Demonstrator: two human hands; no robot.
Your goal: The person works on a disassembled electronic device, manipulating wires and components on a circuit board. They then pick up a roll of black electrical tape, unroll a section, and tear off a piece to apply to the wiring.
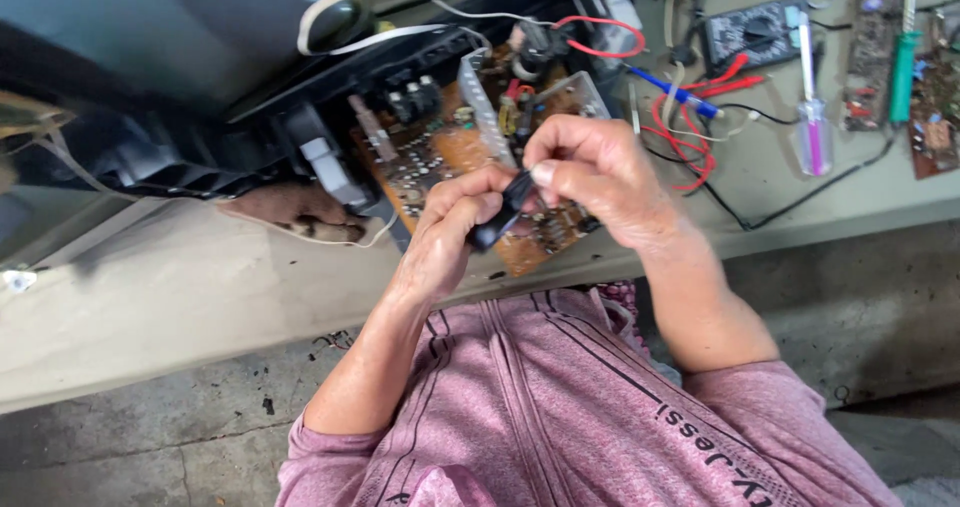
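Obs., head view. Both hands are raised together above the near edge of the brown circuit board (455, 157), which sits pulled out from the dark, grey-backed television casing (170, 57) on the pale grey tabletop (150, 287).

Held item: a small black elongated plastic part (503, 212), possibly a plug or a short tool handle; too small to tell which. It lies between the two hands, over the board's front corner.

Key relation: the long axis of the black part runs diagonally, from lower left near the left hand (450, 232) to upper right under the right hand (600, 177). The lower end rests against the left thumb and curled fingers; the upper end goes under the right thumb. The part is thus pinched from both ends, neither hand clearly nearer; the left covers more of its length.

Fingers: left fingers closed round the lower half of the part. Right thumb and forefinger pressed together at the upper end, clamped on the part or on something thin attached to it; cannot separate the two.

Appearance of the part: matt black, smooth, slightly tapered, no markings visible.

Surroundings: red wire (690, 147) looped on the tabletop right of the board; blue-handled probe (680, 95) beside it; black multimeter (750, 32) behind; clear-handled screwdriver with pink core (812, 117) and green-handled screwdriver (903, 67) further right. White flat cable (340, 17) arcs over the casing.
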